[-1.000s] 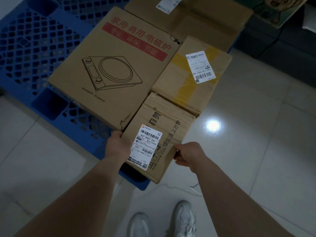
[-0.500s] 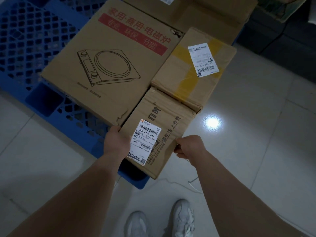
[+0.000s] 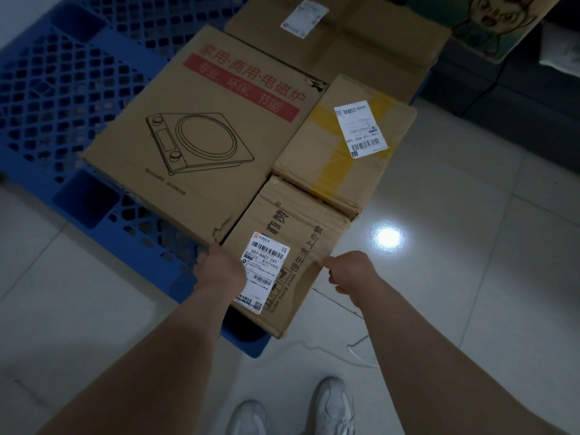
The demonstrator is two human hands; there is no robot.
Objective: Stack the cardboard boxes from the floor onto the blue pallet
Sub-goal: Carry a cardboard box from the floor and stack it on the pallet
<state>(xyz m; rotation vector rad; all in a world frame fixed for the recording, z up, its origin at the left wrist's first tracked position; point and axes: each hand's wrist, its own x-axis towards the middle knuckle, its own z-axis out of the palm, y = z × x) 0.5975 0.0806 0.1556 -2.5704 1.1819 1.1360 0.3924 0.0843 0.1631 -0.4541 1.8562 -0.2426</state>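
Note:
A small cardboard box (image 3: pixel 292 243) with a white shipping label lies on the near corner of the blue pallet (image 3: pixel 62 98), its near end over the pallet's edge. My left hand (image 3: pixel 219 268) grips the box's left side. My right hand (image 3: pixel 351 271) holds its right edge with curled fingers. Behind it sits a box with yellow tape (image 3: pixel 339 152). To the left lies a large box printed with an induction cooker (image 3: pixel 201 133). A wide flat box (image 3: pixel 361 36) lies at the pallet's far end.
Pale floor tiles (image 3: pixel 470 277) spread to the right and front, with a bright light reflection. A thin white cable (image 3: pixel 357 350) lies by my white shoes (image 3: pixel 332 406). Dark furniture (image 3: pixel 518 98) and a cartoon picture (image 3: pixel 489 23) stand at the back right.
The small box has slid slightly further onto the pallet against the taped box. Both hands stay at its sides; my right hand's grip looks looser.

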